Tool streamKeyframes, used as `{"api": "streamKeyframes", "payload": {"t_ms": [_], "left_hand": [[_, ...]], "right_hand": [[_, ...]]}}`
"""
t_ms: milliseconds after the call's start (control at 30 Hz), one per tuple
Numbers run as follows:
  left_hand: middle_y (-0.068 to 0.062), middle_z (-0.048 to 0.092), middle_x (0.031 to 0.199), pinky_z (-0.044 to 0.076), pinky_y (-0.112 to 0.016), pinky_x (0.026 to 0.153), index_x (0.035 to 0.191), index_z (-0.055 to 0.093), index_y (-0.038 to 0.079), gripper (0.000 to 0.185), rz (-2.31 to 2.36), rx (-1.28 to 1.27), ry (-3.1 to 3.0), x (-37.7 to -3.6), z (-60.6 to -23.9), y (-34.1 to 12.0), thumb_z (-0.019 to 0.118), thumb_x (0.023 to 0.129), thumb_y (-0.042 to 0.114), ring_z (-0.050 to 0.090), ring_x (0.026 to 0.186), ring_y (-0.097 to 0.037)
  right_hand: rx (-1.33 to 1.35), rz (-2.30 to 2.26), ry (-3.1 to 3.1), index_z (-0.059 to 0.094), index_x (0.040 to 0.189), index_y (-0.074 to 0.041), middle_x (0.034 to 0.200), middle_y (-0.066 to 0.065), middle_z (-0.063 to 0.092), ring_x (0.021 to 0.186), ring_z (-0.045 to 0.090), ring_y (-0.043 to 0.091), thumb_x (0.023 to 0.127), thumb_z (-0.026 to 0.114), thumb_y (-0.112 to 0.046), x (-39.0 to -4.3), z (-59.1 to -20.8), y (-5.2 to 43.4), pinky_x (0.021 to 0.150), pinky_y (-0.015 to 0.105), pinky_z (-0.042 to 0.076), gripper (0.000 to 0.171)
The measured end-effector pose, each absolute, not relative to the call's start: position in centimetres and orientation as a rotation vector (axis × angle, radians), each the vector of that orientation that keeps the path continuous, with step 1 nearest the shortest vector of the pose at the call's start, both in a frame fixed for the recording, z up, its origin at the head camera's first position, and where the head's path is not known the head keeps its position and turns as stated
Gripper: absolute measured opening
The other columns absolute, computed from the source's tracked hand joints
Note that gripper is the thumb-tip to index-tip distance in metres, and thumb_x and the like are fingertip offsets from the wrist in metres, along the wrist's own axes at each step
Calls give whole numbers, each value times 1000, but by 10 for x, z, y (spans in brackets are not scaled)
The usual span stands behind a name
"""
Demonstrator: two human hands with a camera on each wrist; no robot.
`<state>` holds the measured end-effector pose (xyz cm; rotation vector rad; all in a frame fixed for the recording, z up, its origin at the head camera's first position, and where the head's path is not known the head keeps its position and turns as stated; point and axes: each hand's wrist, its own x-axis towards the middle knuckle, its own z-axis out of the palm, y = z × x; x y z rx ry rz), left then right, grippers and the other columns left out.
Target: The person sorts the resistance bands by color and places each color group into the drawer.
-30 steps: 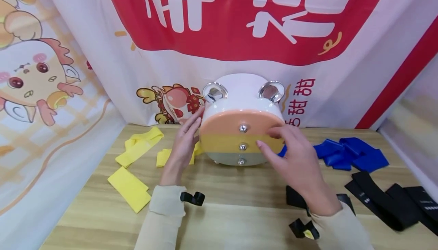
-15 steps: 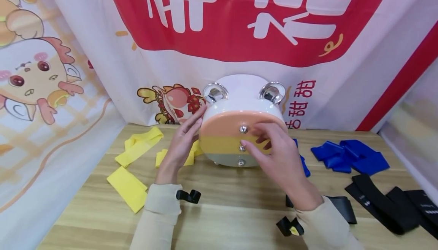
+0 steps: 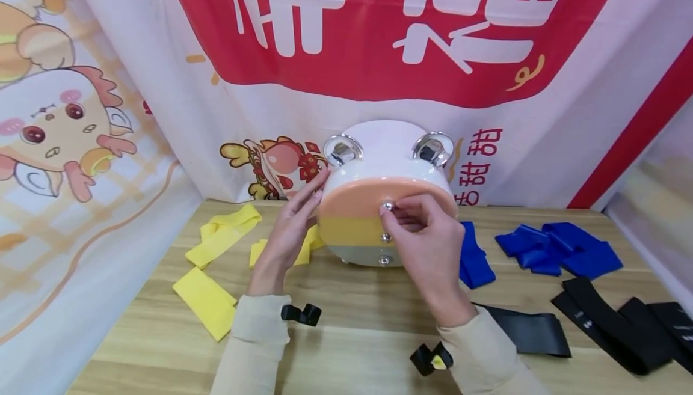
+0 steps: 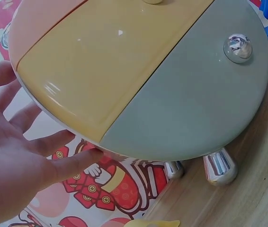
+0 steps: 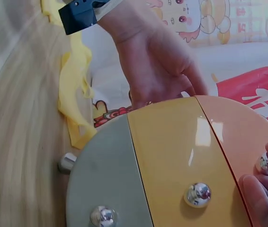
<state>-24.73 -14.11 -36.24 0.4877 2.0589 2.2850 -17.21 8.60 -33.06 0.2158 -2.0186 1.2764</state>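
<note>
Head view shows the right hand [image 3: 428, 251] pinching the top silver knob [image 3: 387, 206] between thumb and curled fingertips, on the peach upper drawer front [image 3: 357, 199] of a small round cabinet [image 3: 379, 148] that stands on chrome feet at the middle of the wooden table [image 3: 352, 299], toward 12 o'clock from the person. In the right wrist view the fingertips [image 5: 262, 198] close on that knob [image 5: 266, 163], while the middle knob [image 5: 198, 194] on the yellow drawer front [image 5: 172, 156] and the bottom knob [image 5: 103, 216] on the grey-green drawer front [image 5: 105, 170] are untouched. The left hand [image 3: 287, 232] lies with straight fingers flat against the white side of the cabinet at 9 o'clock from the knob; the left wrist view shows its fingers [image 4: 72, 163] spread along the rim, gripping nothing. Two chrome ears [image 3: 342, 150] sit on the cabinet's top edge. Yellow bands [image 3: 219, 235] lie on the table at 9 o'clock from the cabinet, one of them partly behind the left hand, and a folded yellow band [image 3: 206, 302] lies nearer at 8 o'clock. Blue bands [image 3: 557, 251] lie at 3 o'clock, one blue band [image 3: 473, 260] just beside the right hand. Black bands [image 3: 617, 329] lie at 4 o'clock near the table's right edge, and another black band [image 3: 533, 332] lies close to the right sleeve. A printed banner [image 3: 379, 40] hangs behind the table.
</note>
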Motion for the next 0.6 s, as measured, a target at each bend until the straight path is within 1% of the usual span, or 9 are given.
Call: {"api": "streamKeyframes", "payload": {"t_ms": [233, 467, 600], "left_hand": [[18, 39, 151, 35, -51, 110, 143, 47, 35, 44, 2296, 481, 2041, -248, -361, -138, 51, 100, 38, 35, 140, -8], [18, 39, 151, 36, -51, 110, 143, 46, 35, 44, 2297, 494, 2037, -247, -364, -139, 50, 100, 38, 35, 140, -9], [18, 38, 151, 36, -51, 110, 143, 47, 36, 43, 2296, 489, 2041, -246, -365, -141, 50, 100, 38, 36, 140, -9]], "right_hand": [[114, 1324, -1955, 65, 90, -13, 82, -8, 73, 69, 67, 0, 80, 79, -34, -173, -333, 76, 61, 18, 56, 27], [98, 1262, -1948, 61, 84, -12, 78, -7, 72, 65, 66, -4, 79, 79, -32, -176, -335, 71, 60, 17, 55, 28], [120, 1209, -1964, 59, 83, -11, 77, -5, 71, 64, 65, -3, 80, 78, -30, -177, -335, 69, 60, 16, 55, 27]]}}
